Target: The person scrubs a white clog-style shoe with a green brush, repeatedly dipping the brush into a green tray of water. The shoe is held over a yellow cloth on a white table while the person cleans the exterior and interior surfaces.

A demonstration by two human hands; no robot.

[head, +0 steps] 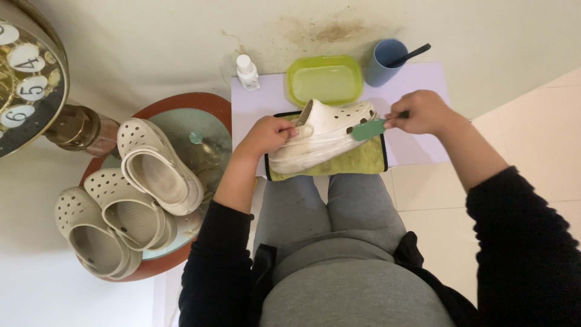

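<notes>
The white perforated foam clog lies on its side on a yellow-green cloth spread over the low white surface, just past the person's knees. The left hand is closed around the heel strap and rim, steadying it. The right hand pinches the handle of a small green-headed brush whose head touches the clog's side. The clog looks light, springy and probably slick when wet, so the heel rim seems the surest hold. A lime plastic tray, a small white bottle and a blue cup stand behind.
</notes>
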